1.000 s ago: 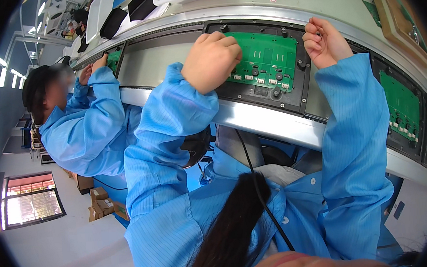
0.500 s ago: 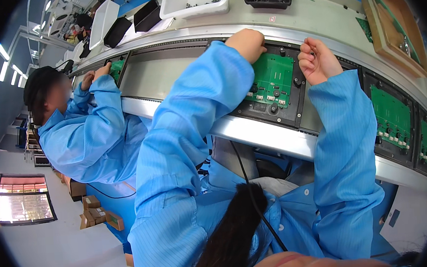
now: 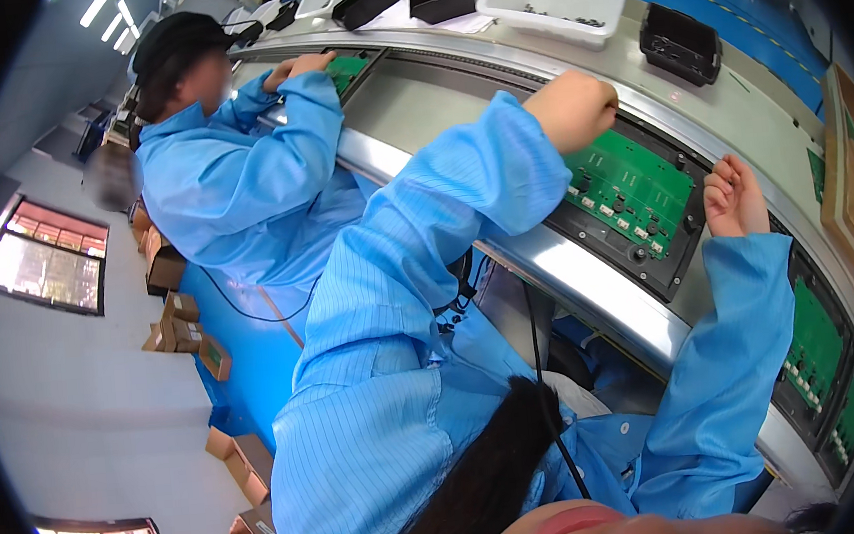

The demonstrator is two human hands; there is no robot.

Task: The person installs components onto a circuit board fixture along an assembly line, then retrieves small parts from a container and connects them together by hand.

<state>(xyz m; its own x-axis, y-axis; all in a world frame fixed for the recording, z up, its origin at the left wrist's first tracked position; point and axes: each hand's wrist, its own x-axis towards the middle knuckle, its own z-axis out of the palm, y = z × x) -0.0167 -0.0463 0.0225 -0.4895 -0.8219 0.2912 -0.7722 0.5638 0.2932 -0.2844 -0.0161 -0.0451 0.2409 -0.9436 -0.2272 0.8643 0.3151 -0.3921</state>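
Observation:
A green circuit board point(image 3: 632, 191) with white connectors and small black parts along its near edge lies in a black carrier frame point(image 3: 671, 283) on the conveyor. Over the board's far left corner is my left hand point(image 3: 575, 110), back of the hand up. Its fingers are closed and point down, and whatever they pinch is hidden. My right hand point(image 3: 736, 197) hovers just right of the carrier, apart from the board. Its fingers curl in toward the palm; anything inside is too small or hidden to name.
Beyond the conveyor rail stand a white bin point(image 3: 557, 1) with small dark parts and a black bin point(image 3: 680, 43). A wooden tray point(image 3: 847, 184) is at far right. More boards point(image 3: 816, 337) sit down the line. At left, a co-worker point(image 3: 239, 171) handles another board point(image 3: 345, 72).
The whole view has turned, shifting the conveyor and bins to the right and showing more floor and windows. Both hands keep nearly the same places beside the board.

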